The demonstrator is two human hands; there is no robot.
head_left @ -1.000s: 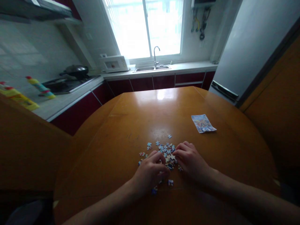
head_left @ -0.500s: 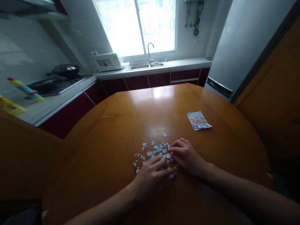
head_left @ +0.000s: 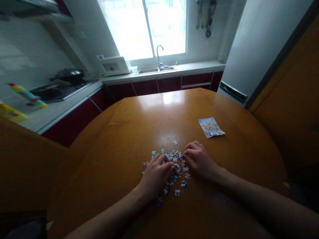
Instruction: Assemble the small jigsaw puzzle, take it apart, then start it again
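Observation:
Several small jigsaw pieces [head_left: 174, 166] lie scattered in a loose heap on a round wooden table [head_left: 139, 132]. My left hand [head_left: 156, 176] rests palm down on the left side of the heap, fingers stretched flat over the pieces. My right hand [head_left: 199, 159] lies on the right side, fingers bent and together, their tips touching pieces at the heap's upper edge. What the fingertips press or pinch is too small to make out. One loose piece [head_left: 175, 143] sits apart just beyond the heap.
A small printed picture card [head_left: 211, 127] lies on the table to the far right of the heap. Behind the table runs a kitchen counter with a sink [head_left: 156, 70], a white microwave [head_left: 114, 65] and a stove with a pan [head_left: 68, 75]. A fridge [head_left: 251, 53] stands at right.
My left hand has slid left and away from me, uncovering a few pieces near the table's front. My right hand shifted slightly up along the heap's right side.

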